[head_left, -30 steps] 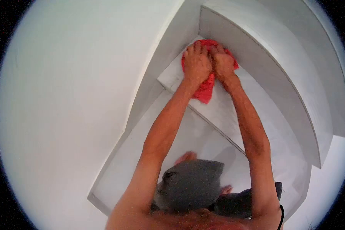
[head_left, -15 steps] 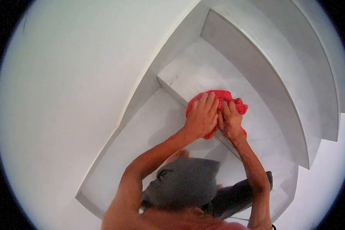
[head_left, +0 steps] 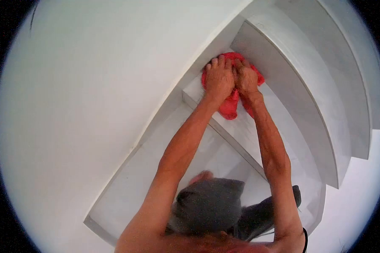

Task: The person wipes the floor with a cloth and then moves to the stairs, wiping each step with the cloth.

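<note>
A crumpled red cloth (head_left: pixel 229 109) lies on the upper step (head_left: pixel 274 122), at its inner corner by the wall and the riser. My left hand (head_left: pixel 219 79) rests flat on the cloth's left part, fingers stretched forward and a little apart. Beside it, my right hand (head_left: pixel 245 78) presses on the cloth's right part with its fingers extended. Both palms face down, and the hands nearly touch each other. Part of the cloth trails back between and below the wrists.
A white wall (head_left: pixel 93 84) runs along the left. Curved grey-white stairs (head_left: pixel 321 84) rise at the right. Below the cloth's step lies a lower step (head_left: pixel 156 168), where a bare foot (head_left: pixel 202 176) shows beside my dark-clothed knee (head_left: pixel 211 202).
Both hands and the red cloth have moved forward and slightly left, from the step's front edge to the inner corner. My arms are stretched out further.
</note>
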`<action>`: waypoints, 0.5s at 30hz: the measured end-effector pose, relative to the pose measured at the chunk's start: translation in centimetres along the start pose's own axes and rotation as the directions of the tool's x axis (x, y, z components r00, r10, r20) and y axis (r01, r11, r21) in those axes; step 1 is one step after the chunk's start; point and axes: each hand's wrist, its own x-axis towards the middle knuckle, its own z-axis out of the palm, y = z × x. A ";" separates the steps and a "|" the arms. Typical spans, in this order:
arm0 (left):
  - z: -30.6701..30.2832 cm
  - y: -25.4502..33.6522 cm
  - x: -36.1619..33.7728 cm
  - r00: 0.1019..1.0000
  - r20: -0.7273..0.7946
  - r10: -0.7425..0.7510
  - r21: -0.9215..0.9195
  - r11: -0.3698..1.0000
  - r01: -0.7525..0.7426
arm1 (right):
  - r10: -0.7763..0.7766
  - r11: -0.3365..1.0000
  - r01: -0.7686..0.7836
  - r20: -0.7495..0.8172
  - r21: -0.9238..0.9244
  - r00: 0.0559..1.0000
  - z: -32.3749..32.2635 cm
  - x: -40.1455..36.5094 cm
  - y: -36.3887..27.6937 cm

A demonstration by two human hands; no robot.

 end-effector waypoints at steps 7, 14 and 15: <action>-4.1 0.4 -11.0 0.996 -0.085 0.018 -0.027 0.999 -0.021 | -0.143 0.978 0.115 0.158 0.176 0.977 -5.5 -8.5 -6.3; -5.1 1.4 -11.0 0.999 -0.047 0.005 -0.044 0.999 -0.007 | 0.037 0.920 -0.159 0.326 0.358 0.945 -8.8 -8.5 -5.2; -5.5 1.8 -10.9 0.999 -0.040 -0.009 -0.043 0.999 0.007 | 0.150 0.874 -0.264 0.290 0.408 0.945 -8.8 -8.1 -4.4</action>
